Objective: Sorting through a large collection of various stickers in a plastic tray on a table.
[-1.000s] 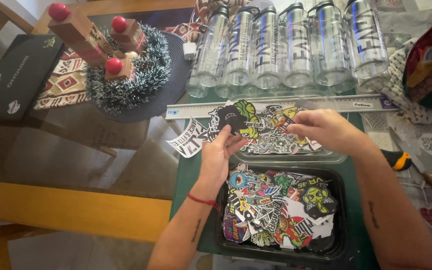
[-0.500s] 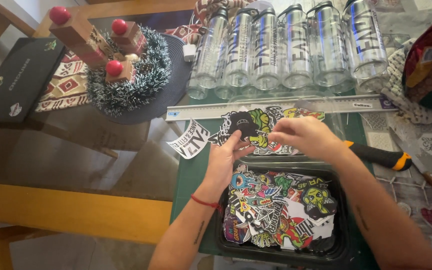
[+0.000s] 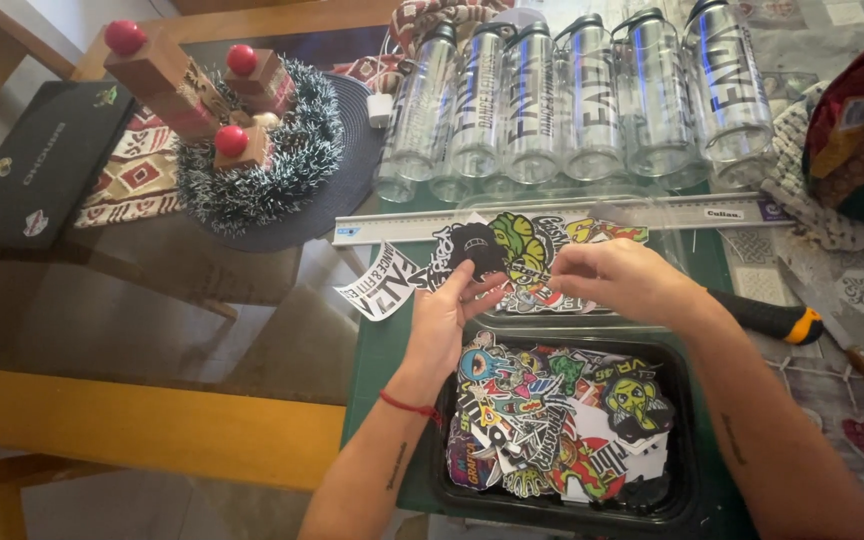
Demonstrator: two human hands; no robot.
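My left hand (image 3: pixel 449 312) pinches a small black round sticker (image 3: pixel 476 247) between thumb and fingers, just above a black tray (image 3: pixel 686 420) heaped with several colourful stickers (image 3: pixel 542 420). My right hand (image 3: pixel 624 280) hovers close by, its fingertips pinched at a pile of loose stickers (image 3: pixel 532 250) lying on the green cutting mat (image 3: pixel 377 360); whether they grip one I cannot tell. A red cord circles my left wrist.
A metal ruler (image 3: pixel 552 218) lies beyond the stickers, with a row of clear bottles (image 3: pixel 562 100) lying behind it. A tinsel wreath with wooden candle blocks (image 3: pixel 242 140) sits at the left, a black laptop (image 3: pixel 37 165) farther left. A black-and-yellow knife handle (image 3: pixel 777 320) is on the right.
Both hands have drawn closer together over the loose stickers. The left hand now holds the black round sticker up between its fingers.
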